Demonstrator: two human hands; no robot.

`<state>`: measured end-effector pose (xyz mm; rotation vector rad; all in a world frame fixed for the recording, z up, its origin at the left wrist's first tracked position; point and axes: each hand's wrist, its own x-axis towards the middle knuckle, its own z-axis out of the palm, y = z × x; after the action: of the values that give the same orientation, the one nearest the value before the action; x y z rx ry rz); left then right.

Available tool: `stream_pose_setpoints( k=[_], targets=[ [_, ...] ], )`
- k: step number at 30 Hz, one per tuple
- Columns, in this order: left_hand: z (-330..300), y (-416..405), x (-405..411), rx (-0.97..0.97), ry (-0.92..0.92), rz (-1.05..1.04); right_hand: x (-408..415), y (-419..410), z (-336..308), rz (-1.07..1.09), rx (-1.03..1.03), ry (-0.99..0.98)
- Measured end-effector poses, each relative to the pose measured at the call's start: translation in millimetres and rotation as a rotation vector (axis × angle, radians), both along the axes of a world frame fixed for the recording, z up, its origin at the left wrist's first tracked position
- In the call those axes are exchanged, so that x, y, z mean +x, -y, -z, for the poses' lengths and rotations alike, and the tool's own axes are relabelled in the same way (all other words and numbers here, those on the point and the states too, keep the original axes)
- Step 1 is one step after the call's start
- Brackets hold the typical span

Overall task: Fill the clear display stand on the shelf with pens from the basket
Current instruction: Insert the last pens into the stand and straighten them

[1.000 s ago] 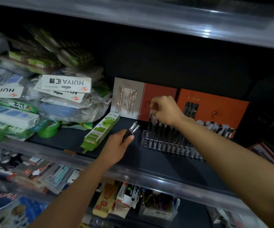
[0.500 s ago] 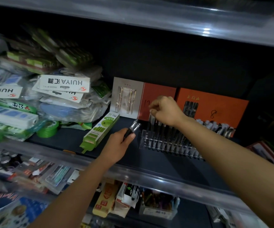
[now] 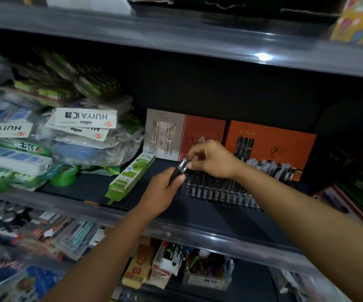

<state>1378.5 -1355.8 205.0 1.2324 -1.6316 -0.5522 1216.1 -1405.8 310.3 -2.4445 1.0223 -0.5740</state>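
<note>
The clear display stand [image 3: 217,190] sits on the dark shelf [image 3: 89,184], holding several black pens with silver caps in a row. My left hand [image 3: 163,192] is just left of the stand, closed around a small bunch of black pens [image 3: 179,168] whose silver ends point up and right. My right hand [image 3: 213,160] hovers over the stand's left end, its fingertips pinching the silver tip of one of those pens. The basket is not in view.
Orange pen boxes [image 3: 270,140] and a grey-and-orange pen box [image 3: 165,134] stand behind the stand. A green pencil pack [image 3: 130,177] lies left of my left hand, beside green tape [image 3: 64,175] and stacked plastic packets [image 3: 45,131]. A grey shelf rail [image 3: 219,234] runs along the front.
My right hand left the pens in the stand and moved left to the bunch in my left hand, pinching one pen's tip. My left hand rose slightly toward it.
</note>
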Motion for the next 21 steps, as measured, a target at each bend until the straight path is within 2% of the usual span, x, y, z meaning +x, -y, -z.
stream_pose_setpoints(
  k=[3,8,15,21],
  targets=[
    [-3,-3,0,0.011,0.01,0.017,-3,-5,-6,0.02,0.068,0.056],
    [-2,-9,6,0.042,0.021,0.022,-12,-6,-22,0.075,0.068,0.148],
    [5,-11,17,0.077,0.071,-0.042,-20,0,-40,0.259,-0.078,0.303],
    [5,-7,19,0.07,0.124,-0.078,-12,4,-41,0.289,-0.265,0.14]
  ],
)
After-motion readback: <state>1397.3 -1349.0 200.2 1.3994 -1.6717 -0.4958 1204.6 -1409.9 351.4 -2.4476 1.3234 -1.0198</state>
